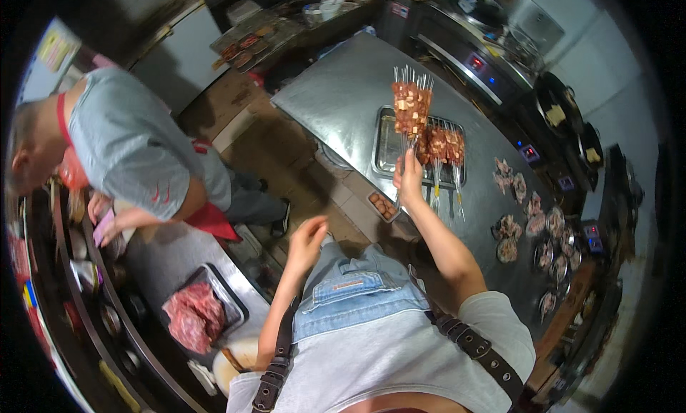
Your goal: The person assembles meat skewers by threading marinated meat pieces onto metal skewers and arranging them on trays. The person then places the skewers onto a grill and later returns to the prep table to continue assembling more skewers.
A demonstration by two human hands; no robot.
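My right hand (410, 178) grips the bare metal ends of a bundle of meat skewers (411, 105), holding it over a metal tray (383, 142) on the steel table (337, 86). Red meat and pale cubes are threaded along them. More meat skewers (446, 142) lie in the tray, their bare ends sticking out over its near rim; yellow bits show on some shafts. In front of my body hangs my left hand (308, 244), fingers loosely curled, with nothing visible in it. A small container of brown round items (382, 206) stands near the tray's front left corner.
At left a co-worker (139, 145) leans over another steel counter, which bears a tray (236, 306) with a large piece of raw meat (195, 316). Several small dishes of food (554, 223) sit on the table's right side. Cooking units with pans (557, 105) line the wall.
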